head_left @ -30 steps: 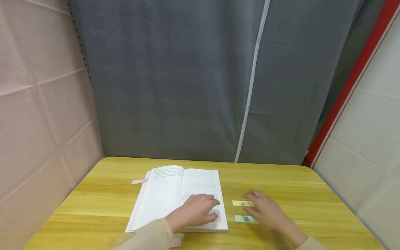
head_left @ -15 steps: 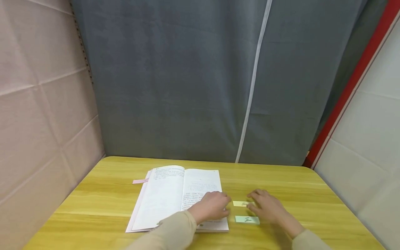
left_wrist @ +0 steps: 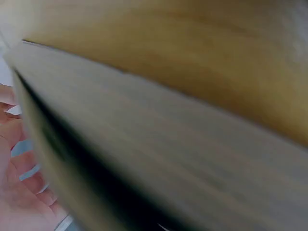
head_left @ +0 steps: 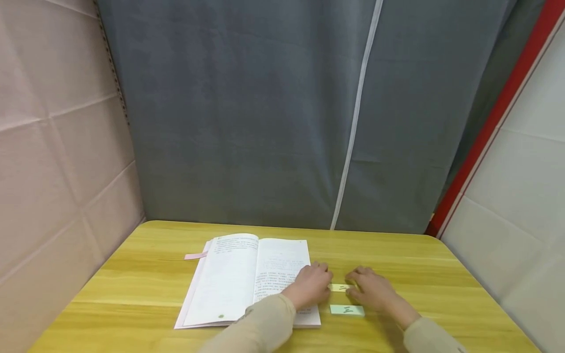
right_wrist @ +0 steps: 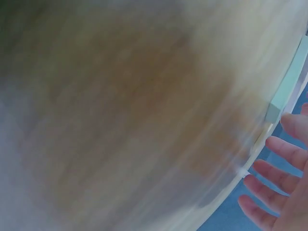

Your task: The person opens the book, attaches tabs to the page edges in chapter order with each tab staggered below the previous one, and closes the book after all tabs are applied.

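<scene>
An open book (head_left: 231, 289) lies on the wooden table, with printed text on its pages. My left hand (head_left: 309, 286) reaches across the right page to the left end of a yellow sticky-note pad (head_left: 340, 288). In the left wrist view its fingers are loosely bent beyond the book's page edge (left_wrist: 144, 125); contact with the pad cannot be made out. At the pad's right end is my right hand (head_left: 374, 290), fingers spread and relaxed. Nearer me lies a green sticky-note pad (head_left: 347, 310), also marked in dark strokes. The right wrist view shows that green pad (right_wrist: 288, 82) beside the fingertips.
A pink tab (head_left: 195, 256) sticks out from the book's left edge. The wooden table (head_left: 132, 294) extends to both sides. A grey curtain (head_left: 247, 122) hangs behind it, with pale cloth walls left (head_left: 57, 171) and right (head_left: 521, 206).
My left hand has moved right, from over the right page to the yellow pad's left end. The right hand has barely shifted. A pink piece near the front edge is now hidden behind my left sleeve.
</scene>
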Action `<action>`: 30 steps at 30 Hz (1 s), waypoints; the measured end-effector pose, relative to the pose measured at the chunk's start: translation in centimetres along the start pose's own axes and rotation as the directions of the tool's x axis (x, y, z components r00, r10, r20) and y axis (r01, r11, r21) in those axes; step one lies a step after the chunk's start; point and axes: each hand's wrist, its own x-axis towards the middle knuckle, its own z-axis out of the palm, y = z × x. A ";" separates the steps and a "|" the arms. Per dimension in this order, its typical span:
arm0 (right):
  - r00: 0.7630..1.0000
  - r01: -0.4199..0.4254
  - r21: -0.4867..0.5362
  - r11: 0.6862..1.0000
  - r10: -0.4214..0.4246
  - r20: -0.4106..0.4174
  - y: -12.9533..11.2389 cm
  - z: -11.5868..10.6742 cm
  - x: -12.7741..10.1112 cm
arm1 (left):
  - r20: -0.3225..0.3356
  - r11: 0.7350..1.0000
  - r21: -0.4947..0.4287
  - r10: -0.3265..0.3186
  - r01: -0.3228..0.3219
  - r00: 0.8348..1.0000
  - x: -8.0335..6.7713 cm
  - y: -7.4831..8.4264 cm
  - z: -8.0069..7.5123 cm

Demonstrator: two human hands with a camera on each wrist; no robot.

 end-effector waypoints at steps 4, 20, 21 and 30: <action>1.000 0.012 -0.001 1.000 -0.012 0.008 -0.1 0.1 0.1 | 0.008 1.000 0.026 -0.018 0.018 1.000 0.4 0.0 0.7; 0.999 0.045 -0.033 0.998 -0.045 -0.015 -0.1 0.4 0.3 | 0.038 0.993 0.105 -0.064 0.060 0.997 0.7 0.5 1.2; 0.999 0.045 -0.033 0.998 -0.045 -0.016 -0.1 0.5 0.3 | 0.032 0.992 0.110 -0.063 0.059 0.997 0.8 0.5 1.3; 0.998 0.057 -0.047 0.997 -0.058 -0.020 -0.3 0.5 0.3 | 0.008 0.989 0.141 -0.053 0.052 0.999 0.8 0.5 1.3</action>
